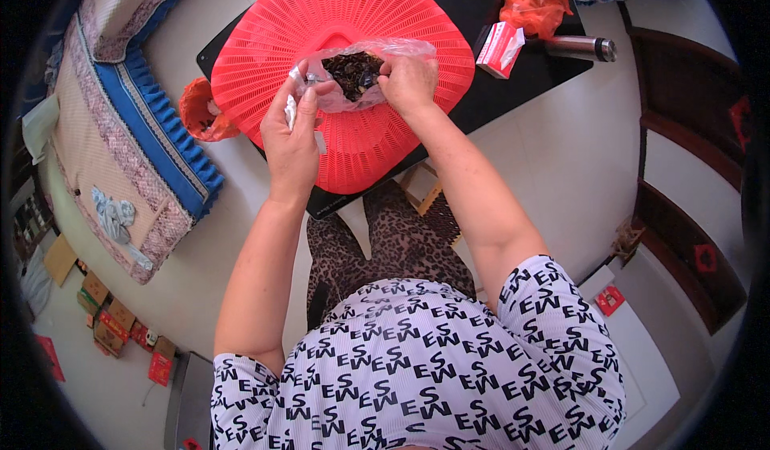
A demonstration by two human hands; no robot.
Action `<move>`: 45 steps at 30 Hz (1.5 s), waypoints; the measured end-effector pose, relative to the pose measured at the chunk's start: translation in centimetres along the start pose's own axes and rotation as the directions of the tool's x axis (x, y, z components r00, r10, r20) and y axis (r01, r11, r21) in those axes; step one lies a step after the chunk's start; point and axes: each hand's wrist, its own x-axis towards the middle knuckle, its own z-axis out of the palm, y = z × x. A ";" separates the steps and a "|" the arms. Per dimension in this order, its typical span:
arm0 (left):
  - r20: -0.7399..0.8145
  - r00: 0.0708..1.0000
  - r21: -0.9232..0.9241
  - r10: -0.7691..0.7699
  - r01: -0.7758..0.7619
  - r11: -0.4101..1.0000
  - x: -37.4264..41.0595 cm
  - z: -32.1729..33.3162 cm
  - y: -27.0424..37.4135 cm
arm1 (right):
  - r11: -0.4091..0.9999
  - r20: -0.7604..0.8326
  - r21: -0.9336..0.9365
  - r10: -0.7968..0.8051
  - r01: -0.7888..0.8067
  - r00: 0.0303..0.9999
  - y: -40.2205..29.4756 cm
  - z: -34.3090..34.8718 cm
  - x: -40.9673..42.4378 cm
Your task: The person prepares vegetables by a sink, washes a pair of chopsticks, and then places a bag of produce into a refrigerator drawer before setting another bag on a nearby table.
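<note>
A clear plastic bag (406,47) lies open on an upturned red plastic basket (258,47). Dark, dried flake-like bits (354,72) fill its mouth; their exact kind cannot be made out. My left hand (293,131) holds the bag's left edge between thumb and fingers, and a crumpled white tissue (290,112) is tucked in the same hand. At the right side of the opening, my right hand (412,86) has its fingers curled on the bag's rim, the fingertips partly hidden by the plastic and the dark bits.
The basket rests on a black table (529,83). To its right are a tissue box (499,50), a red bag of orange fruit (532,5) and a steel flask (580,48). A red-lined bin (204,113) stands at the left, beside a covered sofa (129,167).
</note>
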 end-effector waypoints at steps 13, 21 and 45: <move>0.003 0.998 -0.029 -0.069 0.069 0.997 -0.5 0.2 0.1 | 0.982 0.039 -0.063 0.179 -0.177 0.983 -2.5 2.3 1.5; -0.008 0.996 -0.038 -0.089 0.089 0.995 -0.2 0.1 -0.3 | 0.973 0.063 -0.069 0.225 -0.220 0.972 -2.4 3.7 2.2; -0.163 0.974 -0.038 -0.160 0.156 0.987 1.0 -2.3 -0.2 | -0.352 -0.463 0.882 -0.515 0.315 0.721 -11.8 -25.7 -11.6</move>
